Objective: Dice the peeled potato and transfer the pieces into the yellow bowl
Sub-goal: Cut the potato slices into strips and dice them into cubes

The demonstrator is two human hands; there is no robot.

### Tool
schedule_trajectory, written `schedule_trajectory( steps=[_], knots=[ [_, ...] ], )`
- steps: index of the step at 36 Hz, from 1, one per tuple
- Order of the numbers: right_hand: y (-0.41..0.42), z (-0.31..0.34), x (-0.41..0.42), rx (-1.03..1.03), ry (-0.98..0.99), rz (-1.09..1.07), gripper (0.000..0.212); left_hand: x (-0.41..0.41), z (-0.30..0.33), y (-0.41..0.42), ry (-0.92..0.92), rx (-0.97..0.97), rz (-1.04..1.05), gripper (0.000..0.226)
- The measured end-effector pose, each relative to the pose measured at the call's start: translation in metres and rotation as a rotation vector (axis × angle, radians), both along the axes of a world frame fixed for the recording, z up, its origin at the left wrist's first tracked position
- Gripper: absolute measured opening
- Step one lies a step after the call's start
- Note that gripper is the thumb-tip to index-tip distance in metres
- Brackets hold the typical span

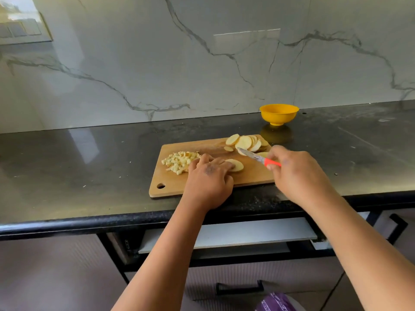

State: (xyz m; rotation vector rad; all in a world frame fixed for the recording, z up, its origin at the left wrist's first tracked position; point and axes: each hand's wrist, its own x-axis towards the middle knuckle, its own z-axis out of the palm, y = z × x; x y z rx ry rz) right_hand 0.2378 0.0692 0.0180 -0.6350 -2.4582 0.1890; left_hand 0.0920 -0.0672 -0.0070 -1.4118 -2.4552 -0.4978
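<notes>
With one pile of cubes lying on the board, the left hand is pressing slices flat while the right hand is gripping the knife (more rounds are waiting, yellow bowl sitting beyond on the desk).

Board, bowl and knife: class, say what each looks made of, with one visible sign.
Board: seemingly wood, matt tan surface. Bowl: probably plastic, uniform bright yellow, smooth. Knife: blade looks like shiny metal; orange handle probably plastic.
</notes>
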Motion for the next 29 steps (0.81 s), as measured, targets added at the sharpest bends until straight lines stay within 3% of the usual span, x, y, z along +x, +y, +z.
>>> schedule_trajectory(
  steps=[9,29],
  knots=[
    [-0.017,0.002,0.002,0.022,-0.095,0.004,0.009,-0.001,-0.001,0.001,-0.017,-0.012,-0.002,0.042],
    [-0.028,-0.002,-0.005,0.058,-0.091,-0.055,0.01,-0.001,0.0,0.001,-0.048,-0.006,-0.008,0.041]
  ],
)
